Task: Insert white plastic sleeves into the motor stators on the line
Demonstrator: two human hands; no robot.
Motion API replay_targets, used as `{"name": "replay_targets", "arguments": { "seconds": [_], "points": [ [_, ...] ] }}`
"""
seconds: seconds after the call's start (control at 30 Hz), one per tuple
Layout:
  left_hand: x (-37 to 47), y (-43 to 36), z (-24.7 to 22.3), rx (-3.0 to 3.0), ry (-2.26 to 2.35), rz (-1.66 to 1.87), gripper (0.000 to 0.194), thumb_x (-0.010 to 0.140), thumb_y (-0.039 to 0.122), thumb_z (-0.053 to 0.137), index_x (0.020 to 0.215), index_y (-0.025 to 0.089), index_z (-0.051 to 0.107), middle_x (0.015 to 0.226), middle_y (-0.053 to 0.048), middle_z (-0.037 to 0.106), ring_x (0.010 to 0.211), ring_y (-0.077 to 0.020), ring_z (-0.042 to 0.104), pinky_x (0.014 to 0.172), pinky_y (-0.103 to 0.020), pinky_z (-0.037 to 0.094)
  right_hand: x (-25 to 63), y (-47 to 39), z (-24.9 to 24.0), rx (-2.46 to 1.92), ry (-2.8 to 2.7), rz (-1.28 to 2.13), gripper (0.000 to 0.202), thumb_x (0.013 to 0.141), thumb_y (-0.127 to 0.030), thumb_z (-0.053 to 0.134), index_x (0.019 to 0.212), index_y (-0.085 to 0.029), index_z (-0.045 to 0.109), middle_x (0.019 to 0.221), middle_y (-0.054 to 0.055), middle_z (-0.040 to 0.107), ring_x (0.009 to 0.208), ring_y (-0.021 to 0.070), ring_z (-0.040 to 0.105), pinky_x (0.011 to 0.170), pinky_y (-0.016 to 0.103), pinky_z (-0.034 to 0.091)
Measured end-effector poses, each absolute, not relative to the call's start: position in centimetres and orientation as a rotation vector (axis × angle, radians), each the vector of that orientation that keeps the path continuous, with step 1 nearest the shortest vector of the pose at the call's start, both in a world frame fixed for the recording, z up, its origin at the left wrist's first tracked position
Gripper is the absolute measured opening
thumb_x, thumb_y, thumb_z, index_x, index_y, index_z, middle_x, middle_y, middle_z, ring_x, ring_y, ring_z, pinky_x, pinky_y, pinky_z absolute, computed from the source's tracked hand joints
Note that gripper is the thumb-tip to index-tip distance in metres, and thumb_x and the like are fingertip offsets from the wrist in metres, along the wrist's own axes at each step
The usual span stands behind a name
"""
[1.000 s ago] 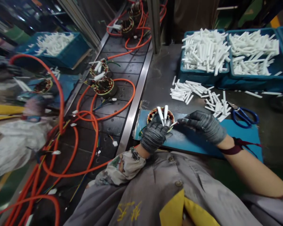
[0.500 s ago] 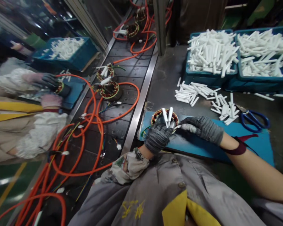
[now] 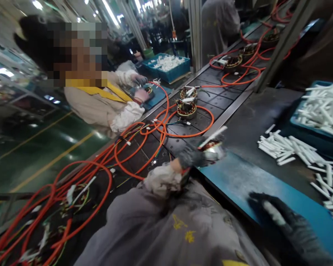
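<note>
My left hand (image 3: 192, 157), in a dark grey glove, grips a motor stator (image 3: 215, 150) by its side, at the edge between the conveyor and the blue mat. The stator is a short metal ring with copper windings, blurred by motion, and a white sleeve (image 3: 215, 136) sticks out over its top. My right hand (image 3: 288, 225), gloved with white wrapping along one finger, is over the blue mat (image 3: 238, 175), apart from the stator. Its fingers are stretched out, and nothing shows in them.
Loose white sleeves (image 3: 288, 147) lie beyond the mat, near a blue bin (image 3: 296, 111) full of them. On the conveyor (image 3: 211, 98) stand other stators (image 3: 186, 109) among orange cables (image 3: 163, 136). A co-worker (image 3: 91, 107) works across the conveyor.
The view has swung left. My left hand has carried the stator from the mat toward the conveyor. My right hand has come away from the stator.
</note>
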State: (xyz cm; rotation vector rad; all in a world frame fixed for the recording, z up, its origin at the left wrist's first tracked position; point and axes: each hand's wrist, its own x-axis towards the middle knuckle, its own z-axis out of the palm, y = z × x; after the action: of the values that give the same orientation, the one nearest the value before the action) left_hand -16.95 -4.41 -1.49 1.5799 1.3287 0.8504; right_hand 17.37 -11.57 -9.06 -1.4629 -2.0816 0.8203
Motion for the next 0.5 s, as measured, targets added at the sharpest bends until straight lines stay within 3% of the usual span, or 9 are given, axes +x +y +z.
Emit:
{"name": "replay_targets", "arguments": {
  "seconds": [0.1, 0.17, 0.27, 0.37, 0.43, 0.5],
  "points": [
    [-23.0, -6.8, 0.1, 1.385, 1.568, 1.061, 0.058, 0.079, 0.045, 0.071, 0.131, 0.018, 0.062, 0.114, -0.010, 0.074, 0.089, -0.0238, 0.072, 0.074, -0.036, 0.060, 18.2, -12.9, -11.1, -1.277, -2.154, 0.770, 0.036, 0.085, -0.032, 0.052, 0.115, -0.035, 0.072, 0.112, 0.000, 0.077, 0.094, 0.0290, 0.076, 0.078, 0.041, 0.066],
    [-27.3, -8.2, 0.2, 1.398, 1.936, 1.076, 0.061, 0.071, 0.039, 0.076, 0.127, 0.019, 0.064, 0.119, -0.009, 0.073, 0.100, -0.0262, 0.070, 0.085, -0.039, 0.060, 19.0, -13.1, -12.6, -1.181, -2.192, 0.655, 0.046, 0.078, -0.024, 0.054, 0.117, -0.041, 0.072, 0.116, -0.002, 0.076, 0.093, 0.0313, 0.076, 0.080, 0.046, 0.066],
    [-33.0, -9.4, -0.7, 1.234, 2.548, 0.813, 0.059, 0.072, 0.028, 0.071, 0.130, 0.018, 0.061, 0.123, -0.007, 0.071, 0.111, -0.0259, 0.067, 0.099, -0.040, 0.055, 20.2, -12.9, -14.6, -1.102, -2.206, 0.540, 0.068, 0.073, -0.021, 0.054, 0.134, -0.050, 0.060, 0.119, -0.005, 0.074, 0.092, 0.0334, 0.075, 0.076, 0.049, 0.067],
    [-36.6, -9.9, -1.9, 1.135, 2.703, 0.561, 0.068, 0.074, 0.027, 0.070, 0.139, 0.020, 0.053, 0.131, -0.008, 0.067, 0.120, -0.0280, 0.063, 0.105, -0.041, 0.050, 20.8, -12.8, -16.0, -1.074, -2.260, 0.503, 0.080, 0.073, -0.022, 0.052, 0.146, -0.054, 0.043, 0.125, -0.005, 0.071, 0.096, 0.0340, 0.074, 0.071, 0.047, 0.067],
    [-37.5, -9.8, -2.2, 1.123, 2.747, 0.278, 0.077, 0.074, 0.030, 0.072, 0.145, 0.018, 0.047, 0.138, -0.014, 0.062, 0.126, -0.0340, 0.059, 0.109, -0.047, 0.046, 21.0, -13.1, -16.7, -1.065, -2.270, 0.508, 0.078, 0.073, -0.023, 0.052, 0.146, -0.051, 0.046, 0.128, -0.004, 0.070, 0.098, 0.0340, 0.073, 0.073, 0.047, 0.066],
    [-37.1, -9.0, -1.9, 1.099, 2.830, 0.048, 0.079, 0.075, 0.032, 0.072, 0.147, 0.012, 0.044, 0.144, -0.022, 0.055, 0.132, -0.0411, 0.053, 0.111, -0.057, 0.040, 21.1, -13.4, -17.0, -1.156, -2.189, 0.573, 0.067, 0.074, -0.025, 0.053, 0.137, -0.047, 0.059, 0.126, -0.004, 0.071, 0.100, 0.0334, 0.073, 0.080, 0.048, 0.066]
  ]
}}
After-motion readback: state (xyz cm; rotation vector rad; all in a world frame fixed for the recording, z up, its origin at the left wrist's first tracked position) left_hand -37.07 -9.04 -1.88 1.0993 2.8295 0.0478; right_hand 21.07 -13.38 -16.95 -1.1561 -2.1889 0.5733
